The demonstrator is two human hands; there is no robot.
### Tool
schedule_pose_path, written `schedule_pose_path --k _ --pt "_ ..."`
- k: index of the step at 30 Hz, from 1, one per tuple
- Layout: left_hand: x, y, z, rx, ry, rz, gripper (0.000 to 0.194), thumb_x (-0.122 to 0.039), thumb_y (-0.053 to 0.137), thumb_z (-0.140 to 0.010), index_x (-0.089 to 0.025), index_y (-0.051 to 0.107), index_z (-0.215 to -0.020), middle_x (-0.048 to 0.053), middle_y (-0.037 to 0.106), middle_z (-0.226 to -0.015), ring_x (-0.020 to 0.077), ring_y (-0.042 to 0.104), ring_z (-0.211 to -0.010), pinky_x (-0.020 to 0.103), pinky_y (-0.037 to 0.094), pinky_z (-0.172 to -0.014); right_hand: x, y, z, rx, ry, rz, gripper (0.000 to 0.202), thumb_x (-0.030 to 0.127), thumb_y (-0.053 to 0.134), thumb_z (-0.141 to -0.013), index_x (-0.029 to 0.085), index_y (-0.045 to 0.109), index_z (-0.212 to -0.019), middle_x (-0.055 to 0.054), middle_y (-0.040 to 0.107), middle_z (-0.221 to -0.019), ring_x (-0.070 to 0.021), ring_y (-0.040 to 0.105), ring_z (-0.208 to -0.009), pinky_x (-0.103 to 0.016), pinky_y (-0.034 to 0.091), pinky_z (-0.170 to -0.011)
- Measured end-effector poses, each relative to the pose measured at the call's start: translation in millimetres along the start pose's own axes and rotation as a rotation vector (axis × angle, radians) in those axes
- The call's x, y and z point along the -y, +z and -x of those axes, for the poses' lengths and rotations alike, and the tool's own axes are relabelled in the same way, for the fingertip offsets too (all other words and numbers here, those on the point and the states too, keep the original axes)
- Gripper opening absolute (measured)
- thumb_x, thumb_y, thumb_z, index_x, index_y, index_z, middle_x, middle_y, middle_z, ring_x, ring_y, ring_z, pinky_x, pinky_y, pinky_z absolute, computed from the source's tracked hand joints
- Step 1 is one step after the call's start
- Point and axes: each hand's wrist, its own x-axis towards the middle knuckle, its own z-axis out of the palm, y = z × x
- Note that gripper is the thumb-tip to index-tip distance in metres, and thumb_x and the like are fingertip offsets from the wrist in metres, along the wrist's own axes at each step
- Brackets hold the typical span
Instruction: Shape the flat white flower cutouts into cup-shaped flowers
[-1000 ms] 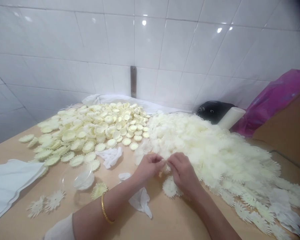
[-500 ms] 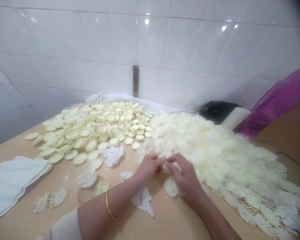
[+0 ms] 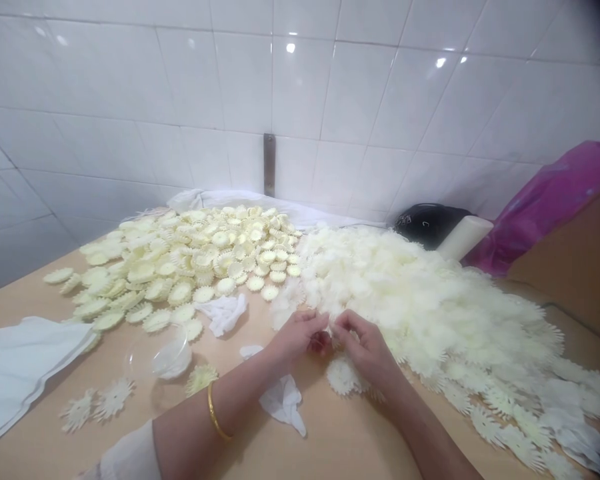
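My left hand and my right hand meet fingertip to fingertip just above the table. Both are closed in a pinch, and whatever lies between the fingertips is too small to make out. A dark red patch shows under the left fingers; its nature is unclear. Just below the right hand lies a pale toothed-edge disc, partly covered by that hand. Beneath my left wrist is a crumpled white cloth piece. Beyond the hands spreads a heap of thin whitish toothed discs.
A pile of cupped yellowish toothed discs covers the back left. Left of my arm are a clear bowl, white sheets and loose discs. A black bag, white roll and magenta plastic stand back right.
The fingertips of my two hands have drawn slightly apart, and the dark red patch under the left fingers shows more. The whole view has shifted a little.
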Motion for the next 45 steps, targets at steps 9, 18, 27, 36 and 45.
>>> schedule_pose_path --k 9,18,27,36,45 --pt "0 0.6 1 -0.004 -0.037 0.022 0.029 -0.035 0.067 -0.06 -0.011 0.055 -0.07 0.005 0.059 -0.061 0.0123 0.054 -0.054 0.025 0.039 -0.052 -12 0 -3 -0.167 0.111 -0.082 0.032 0.041 0.051 -0.077 0.016 0.053 -0.095 -0.006 0.057 -0.084 -0.018 0.054 -0.078 -0.029 0.044 -0.069" --pt "2 6.4 8 -0.014 0.037 -0.186 0.028 -0.038 0.061 -0.065 -0.012 0.054 -0.058 0.002 0.056 -0.056 0.0076 0.046 -0.046 0.021 0.033 -0.047 -5 3 0 -0.168 0.078 -0.05 0.029 0.038 0.045 -0.081 0.018 0.041 -0.06 0.005 0.037 -0.053 -0.0093 0.035 -0.051 -0.021 0.03 -0.048" --pt "0 10.9 10 -0.072 0.052 -0.049 0.023 -0.031 0.065 -0.061 -0.014 0.049 -0.06 -0.001 0.052 -0.052 0.0062 0.044 -0.045 0.019 0.028 -0.044 -2 6 -1 -0.169 0.015 0.01 0.024 0.031 0.041 -0.083 0.018 0.043 -0.063 0.003 0.04 -0.057 -0.0105 0.038 -0.055 -0.022 0.032 -0.052" --pt "1 9.7 9 -0.07 0.11 -0.132 0.03 -0.042 0.061 -0.065 -0.014 0.049 -0.06 0.0 0.052 -0.056 0.0061 0.043 -0.045 0.02 0.03 -0.044 -7 0 -1 -0.27 0.069 0.031 0.024 0.036 0.042 -0.082 0.018 0.045 -0.066 0.004 0.038 -0.054 -0.0102 0.037 -0.051 -0.021 0.031 -0.047" --pt "1 10.9 10 -0.06 0.096 -0.038 0.029 -0.037 0.067 -0.061 -0.015 0.051 -0.069 -0.003 0.047 -0.054 0.0074 0.047 -0.05 0.019 0.03 -0.046 -4 8 0 -0.178 0.066 -0.045 0.017 0.035 0.041 -0.083 0.019 0.043 -0.078 0.005 0.042 -0.057 -0.0096 0.039 -0.049 -0.02 0.031 -0.045"
